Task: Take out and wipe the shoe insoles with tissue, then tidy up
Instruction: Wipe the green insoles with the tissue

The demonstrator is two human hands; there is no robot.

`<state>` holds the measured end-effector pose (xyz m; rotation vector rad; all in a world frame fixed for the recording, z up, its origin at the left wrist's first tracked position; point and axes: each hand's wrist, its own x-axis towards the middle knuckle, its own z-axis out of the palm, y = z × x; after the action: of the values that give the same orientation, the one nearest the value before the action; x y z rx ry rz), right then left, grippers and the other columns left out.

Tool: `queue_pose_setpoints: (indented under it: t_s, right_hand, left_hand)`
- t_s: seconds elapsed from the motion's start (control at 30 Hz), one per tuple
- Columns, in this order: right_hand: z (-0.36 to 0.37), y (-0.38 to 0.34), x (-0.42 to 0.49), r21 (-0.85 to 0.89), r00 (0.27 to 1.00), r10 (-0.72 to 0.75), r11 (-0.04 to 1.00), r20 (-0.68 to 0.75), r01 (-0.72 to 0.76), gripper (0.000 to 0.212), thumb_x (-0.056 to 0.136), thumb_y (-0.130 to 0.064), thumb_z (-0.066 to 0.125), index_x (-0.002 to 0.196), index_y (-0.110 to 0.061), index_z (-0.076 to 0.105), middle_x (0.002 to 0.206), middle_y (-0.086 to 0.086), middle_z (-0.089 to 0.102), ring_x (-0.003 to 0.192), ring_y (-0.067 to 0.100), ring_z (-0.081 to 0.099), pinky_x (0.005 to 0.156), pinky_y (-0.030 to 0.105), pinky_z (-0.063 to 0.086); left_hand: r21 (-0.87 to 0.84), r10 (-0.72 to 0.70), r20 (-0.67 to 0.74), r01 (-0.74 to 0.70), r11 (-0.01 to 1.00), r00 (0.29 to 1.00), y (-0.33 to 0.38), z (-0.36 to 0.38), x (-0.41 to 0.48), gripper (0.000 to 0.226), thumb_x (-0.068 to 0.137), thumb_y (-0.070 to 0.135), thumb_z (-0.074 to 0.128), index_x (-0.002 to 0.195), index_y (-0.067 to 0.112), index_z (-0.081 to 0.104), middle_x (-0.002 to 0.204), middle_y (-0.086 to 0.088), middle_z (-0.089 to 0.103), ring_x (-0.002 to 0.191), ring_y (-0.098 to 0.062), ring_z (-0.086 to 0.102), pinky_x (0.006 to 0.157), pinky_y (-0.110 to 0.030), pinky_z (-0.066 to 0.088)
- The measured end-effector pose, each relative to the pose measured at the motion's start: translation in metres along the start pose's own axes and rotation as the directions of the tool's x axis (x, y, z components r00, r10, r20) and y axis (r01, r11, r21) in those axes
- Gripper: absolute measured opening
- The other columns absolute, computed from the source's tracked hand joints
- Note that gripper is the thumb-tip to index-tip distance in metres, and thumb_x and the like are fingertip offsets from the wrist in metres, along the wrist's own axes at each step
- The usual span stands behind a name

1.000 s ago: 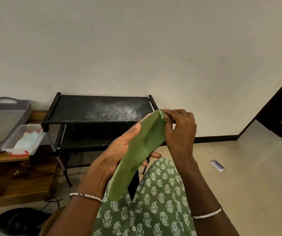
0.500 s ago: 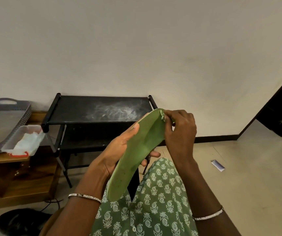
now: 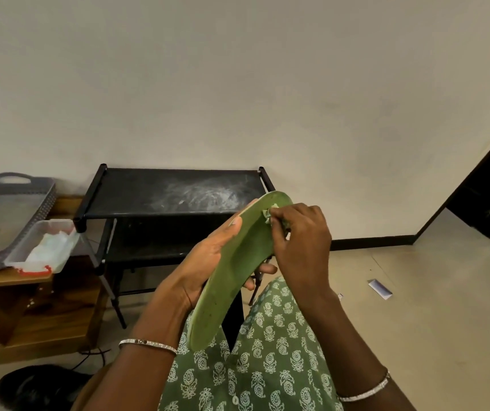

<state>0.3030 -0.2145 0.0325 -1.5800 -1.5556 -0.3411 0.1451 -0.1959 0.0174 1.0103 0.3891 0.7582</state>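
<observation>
Head view: both hands are raised over the lap, with the green insole (image 3: pixel 238 268) between them.
Left hand: the left hand (image 3: pixel 205 262) grips the insole from behind near its middle. The thumb lies on the near edge and the fingertips show at the far edge.
Right hand: the right hand (image 3: pixel 300 241) pinches a small crumpled tissue piece (image 3: pixel 267 214) and presses it on the upper end of the insole.
Insole: it is out of the shoe and slanted, with its upper end at the right fingertips and its lower end beside the left wrist.
Step in hand: I judge it is the wiping, now at the upper end only.
To do it well: the insole looks soft, so the left palm should support it from behind. The right hand should wipe in long, light strokes down toward the left wrist.
Risk: the tissue piece is very small and may tear or miss the edges.
Fresh tissue: a clear box (image 3: pixel 27 253) of white tissue stands far to the left of the left hand.
Shoe: a dark shoe (image 3: pixel 39 387) lies on the floor below the left forearm.
</observation>
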Motion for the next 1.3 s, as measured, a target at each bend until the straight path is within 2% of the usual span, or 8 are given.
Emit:
queue_pose_setpoints:
  t_s: [0.17, 0.37, 0.5, 0.73, 0.87, 1.0, 1.2, 1.3]
  right_hand:
    - [-0.002, -0.011, -0.021, 0.039, 0.985, -0.12, 0.993, 0.122, 0.116, 0.013, 0.081, -0.01, 0.077, 0.093, -0.014, 0.077, 0.09, -0.003, 0.071, 0.088, 0.017, 0.056, 0.077, 0.021, 0.04]
    - [-0.005, 0.007, 0.01, 0.046, 0.997, -0.013, 0.999, 0.077, 0.009, 0.01, 0.08, -0.011, 0.076, 0.088, -0.016, 0.075, 0.09, -0.003, 0.067, 0.087, 0.016, 0.057, 0.073, 0.02, 0.036]
    - [-0.002, 0.006, 0.005, 0.047, 0.999, 0.037, 0.998, 0.01, -0.037, 0.011, 0.082, -0.009, 0.073, 0.091, -0.016, 0.073, 0.091, -0.003, 0.067, 0.087, 0.018, 0.059, 0.073, 0.02, 0.038]
    - [0.002, -0.016, -0.018, 0.146, 0.985, -0.132, 0.983, 0.109, 0.115, 0.012, 0.082, -0.009, 0.075, 0.093, -0.014, 0.075, 0.091, -0.002, 0.069, 0.087, 0.016, 0.06, 0.077, 0.028, 0.049]
    - [-0.001, 0.006, 0.005, 0.122, 0.999, -0.034, 0.992, 0.038, 0.03, 0.011, 0.084, -0.012, 0.074, 0.094, -0.016, 0.073, 0.092, -0.003, 0.069, 0.085, 0.016, 0.06, 0.074, 0.034, 0.053]
    - [-0.006, 0.027, 0.023, 0.171, 0.994, 0.096, 0.982, -0.058, -0.085, 0.01, 0.087, -0.011, 0.071, 0.096, -0.016, 0.073, 0.091, -0.002, 0.068, 0.081, 0.016, 0.064, 0.074, 0.04, 0.056]
    - [-0.007, 0.023, -0.004, 0.158, 0.995, 0.089, 0.983, 0.054, -0.097, 0.01, 0.086, -0.012, 0.072, 0.094, -0.017, 0.075, 0.088, -0.003, 0.07, 0.079, 0.012, 0.064, 0.072, 0.037, 0.056]
    - [-0.008, 0.025, 0.003, 0.156, 0.992, 0.123, 0.98, 0.016, -0.124, 0.01, 0.086, -0.011, 0.072, 0.093, -0.016, 0.076, 0.088, -0.002, 0.071, 0.077, 0.011, 0.065, 0.073, 0.036, 0.057]
  left_hand:
    - [-0.003, 0.014, -0.055, -0.014, 1.0, 0.998, -0.002, 0.0, -0.002, 0.039, 0.102, 0.041, 0.044, 0.139, 0.038, 0.055, 0.109, -0.019, 0.069, 0.072, -0.031, 0.066, 0.059, -0.038, 0.057]
    - [0.016, -0.002, -0.017, 0.002, 1.0, 1.0, 0.0, 0.001, 0.003, 0.04, 0.106, 0.039, 0.036, 0.143, 0.037, 0.049, 0.124, -0.021, 0.067, 0.089, -0.039, 0.071, 0.055, -0.036, 0.057]
    - [0.002, -0.006, 0.0, 0.006, 1.0, 1.0, 0.001, 0.0, 0.0, 0.039, 0.105, 0.04, 0.037, 0.141, 0.04, 0.051, 0.128, -0.018, 0.065, 0.091, -0.042, 0.069, 0.056, -0.037, 0.057]
    - [0.036, 0.022, -0.054, -0.02, 0.999, 0.998, -0.002, -0.001, 0.003, 0.039, 0.105, 0.042, 0.042, 0.142, 0.036, 0.052, 0.117, -0.021, 0.066, 0.077, -0.034, 0.066, 0.066, -0.042, 0.054]
    - [0.043, 0.009, -0.031, -0.008, 0.999, 0.999, 0.001, 0.0, 0.0, 0.039, 0.105, 0.04, 0.038, 0.142, 0.04, 0.051, 0.125, -0.021, 0.065, 0.091, -0.044, 0.067, 0.056, -0.037, 0.058]
    - [0.011, -0.015, -0.03, 0.015, 1.0, 0.999, 0.001, 0.0, 0.0, 0.041, 0.104, 0.04, 0.037, 0.143, 0.032, 0.048, 0.122, -0.024, 0.067, 0.091, -0.042, 0.071, 0.053, -0.036, 0.056]
    - [-0.018, -0.023, -0.026, 0.023, 1.0, 0.999, -0.002, -0.004, 0.0, 0.038, 0.103, 0.041, 0.04, 0.138, 0.036, 0.054, 0.123, -0.023, 0.066, 0.091, -0.044, 0.07, 0.051, -0.036, 0.056]
    - [0.013, -0.023, -0.018, 0.023, 1.0, 1.0, -0.002, -0.001, 0.001, 0.038, 0.104, 0.039, 0.037, 0.139, 0.034, 0.053, 0.122, -0.02, 0.067, 0.089, -0.042, 0.071, 0.051, -0.036, 0.056]
